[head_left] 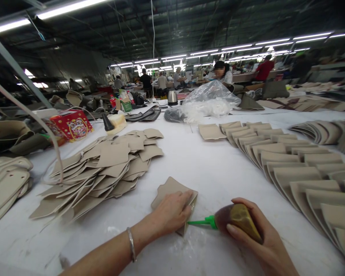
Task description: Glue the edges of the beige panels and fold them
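My left hand (174,211), with a silver bangle on its wrist, lies over a beige leather-like piece (169,186). Its fingers curl at the right edge of the piece, which rests on the white table. My right hand (258,237) is wrapped round a brownish-yellow squeeze bottle (237,220). The bottle's green nozzle (202,222) points left, its tip at the piece's lower right edge beside my left fingers. Whether anything flows from the tip I cannot make out.
A loose heap of beige pieces (112,161) lies left; overlapping rows of such pieces (287,172) stretch along the right. Farther back are a red box (70,124), a clear plastic bag (209,99) and a metal kettle (172,98). Several people work in the background.
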`<control>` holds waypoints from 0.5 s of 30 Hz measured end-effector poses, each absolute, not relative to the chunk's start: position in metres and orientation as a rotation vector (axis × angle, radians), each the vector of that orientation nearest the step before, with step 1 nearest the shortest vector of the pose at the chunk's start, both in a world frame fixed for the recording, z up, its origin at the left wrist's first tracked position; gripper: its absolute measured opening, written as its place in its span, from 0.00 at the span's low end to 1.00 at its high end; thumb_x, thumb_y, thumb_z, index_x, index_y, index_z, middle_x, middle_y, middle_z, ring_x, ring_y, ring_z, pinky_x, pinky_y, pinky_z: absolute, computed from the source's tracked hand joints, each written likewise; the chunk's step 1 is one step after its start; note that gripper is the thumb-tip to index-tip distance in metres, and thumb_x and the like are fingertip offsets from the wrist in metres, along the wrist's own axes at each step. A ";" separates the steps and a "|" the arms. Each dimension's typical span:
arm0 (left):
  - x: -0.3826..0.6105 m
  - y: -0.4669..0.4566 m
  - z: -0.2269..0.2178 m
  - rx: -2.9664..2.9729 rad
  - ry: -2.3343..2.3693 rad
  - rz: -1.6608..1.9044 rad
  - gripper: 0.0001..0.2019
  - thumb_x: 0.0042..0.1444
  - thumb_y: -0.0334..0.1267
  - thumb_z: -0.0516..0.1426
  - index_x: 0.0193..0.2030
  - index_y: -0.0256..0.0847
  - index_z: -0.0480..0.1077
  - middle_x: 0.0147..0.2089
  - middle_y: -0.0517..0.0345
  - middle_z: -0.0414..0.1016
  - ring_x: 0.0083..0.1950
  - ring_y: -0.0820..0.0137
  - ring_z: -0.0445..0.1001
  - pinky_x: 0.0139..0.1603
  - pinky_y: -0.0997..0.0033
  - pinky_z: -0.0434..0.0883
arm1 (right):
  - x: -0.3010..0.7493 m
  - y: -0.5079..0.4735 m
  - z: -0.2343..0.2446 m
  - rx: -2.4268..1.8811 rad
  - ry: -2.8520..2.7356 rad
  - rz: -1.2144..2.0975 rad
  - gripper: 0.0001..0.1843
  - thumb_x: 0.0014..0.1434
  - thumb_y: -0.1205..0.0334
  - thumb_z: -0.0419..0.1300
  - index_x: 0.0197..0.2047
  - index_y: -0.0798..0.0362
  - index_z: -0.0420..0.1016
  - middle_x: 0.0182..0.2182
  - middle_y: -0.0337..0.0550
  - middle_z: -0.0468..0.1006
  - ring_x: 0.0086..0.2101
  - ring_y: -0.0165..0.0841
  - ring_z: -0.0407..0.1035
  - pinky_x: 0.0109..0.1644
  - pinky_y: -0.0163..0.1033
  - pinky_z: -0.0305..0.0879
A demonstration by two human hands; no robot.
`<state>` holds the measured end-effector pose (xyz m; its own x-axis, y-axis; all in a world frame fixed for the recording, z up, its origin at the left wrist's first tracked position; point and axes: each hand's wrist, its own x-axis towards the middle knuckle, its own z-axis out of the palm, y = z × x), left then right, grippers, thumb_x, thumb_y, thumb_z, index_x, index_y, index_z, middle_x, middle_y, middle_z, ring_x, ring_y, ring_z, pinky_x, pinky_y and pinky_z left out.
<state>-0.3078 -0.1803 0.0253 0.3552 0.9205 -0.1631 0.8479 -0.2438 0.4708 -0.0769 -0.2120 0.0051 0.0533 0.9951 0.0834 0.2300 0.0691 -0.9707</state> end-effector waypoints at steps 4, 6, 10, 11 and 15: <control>-0.308 -0.180 0.025 2.142 1.534 0.187 0.26 0.63 0.39 0.46 0.67 0.38 0.61 0.57 0.44 0.73 0.56 0.53 0.73 0.59 0.53 0.68 | -0.079 -0.215 0.002 -1.312 -1.349 1.061 0.26 0.52 0.45 0.65 0.52 0.45 0.68 0.33 0.35 0.75 0.32 0.37 0.70 0.38 0.37 0.65; -0.308 -0.180 0.024 2.148 1.531 0.198 0.26 0.63 0.39 0.46 0.67 0.37 0.62 0.57 0.44 0.73 0.56 0.53 0.73 0.59 0.53 0.68 | -0.078 -0.213 0.002 -1.309 -1.357 1.056 0.26 0.52 0.45 0.65 0.51 0.45 0.68 0.34 0.35 0.75 0.33 0.37 0.70 0.39 0.36 0.65; -0.309 -0.179 0.023 2.159 1.521 0.223 0.25 0.63 0.39 0.45 0.65 0.38 0.63 0.57 0.45 0.74 0.56 0.53 0.73 0.59 0.53 0.68 | -0.074 -0.207 0.004 -1.349 -1.374 0.965 0.27 0.50 0.45 0.67 0.50 0.46 0.69 0.36 0.35 0.75 0.35 0.37 0.70 0.41 0.36 0.64; -0.309 -0.179 0.023 2.158 1.523 0.220 0.25 0.63 0.39 0.45 0.66 0.38 0.63 0.57 0.45 0.74 0.56 0.53 0.73 0.59 0.53 0.68 | -0.074 -0.207 0.004 -1.349 -1.372 0.974 0.27 0.50 0.45 0.67 0.51 0.46 0.68 0.36 0.35 0.75 0.35 0.36 0.70 0.42 0.36 0.63; -0.307 -0.180 0.026 2.150 1.535 0.199 0.25 0.63 0.39 0.46 0.66 0.38 0.63 0.56 0.45 0.74 0.56 0.53 0.73 0.59 0.53 0.68 | -0.078 -0.213 0.003 -1.300 -1.360 1.115 0.28 0.51 0.44 0.66 0.52 0.44 0.66 0.34 0.32 0.74 0.33 0.34 0.69 0.40 0.34 0.63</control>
<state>-0.3072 -0.1796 0.0256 0.3582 0.9199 -0.1595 0.8490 -0.2499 0.4655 -0.0778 -0.2133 0.0031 -0.0202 0.9994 0.0292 0.1674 0.0322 -0.9854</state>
